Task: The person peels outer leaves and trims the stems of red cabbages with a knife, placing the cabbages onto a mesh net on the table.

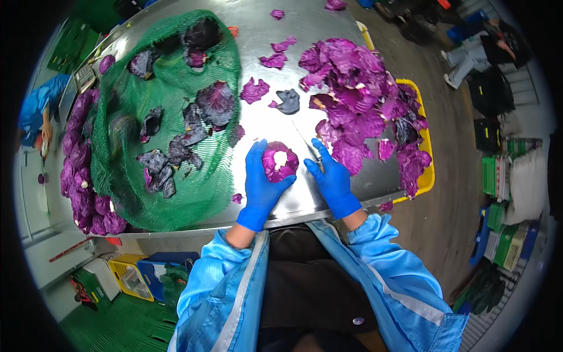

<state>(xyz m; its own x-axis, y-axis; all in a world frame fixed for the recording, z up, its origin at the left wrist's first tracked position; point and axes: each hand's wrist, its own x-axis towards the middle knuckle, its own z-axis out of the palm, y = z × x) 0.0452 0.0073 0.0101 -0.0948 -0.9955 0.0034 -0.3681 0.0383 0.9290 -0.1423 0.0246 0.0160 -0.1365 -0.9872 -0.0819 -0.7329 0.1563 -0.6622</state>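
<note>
A small red cabbage [275, 171] with its pale cut stem facing up rests in my left hand [262, 185], whose blue-gloved fingers curl around its side. My right hand [334, 183], also gloved, grips a knife [304, 139]; the thin blade points away from me across the steel table [305, 202]. Much of the knife's handle is hidden by the fingers. Beyond my right hand lies a big heap of loose purple cabbage leaves [352, 88]. A dark, wilted leaf [288, 102] and a few purple scraps [254, 91] lie ahead of the cabbage.
A green net [205, 202] strewn with dark leaves covers the table's left part. Cabbages [79, 155] are lined up along its far left. A yellow crate [427, 170] with leaves stands at the right edge. Other people [44, 111] are at left and upper right.
</note>
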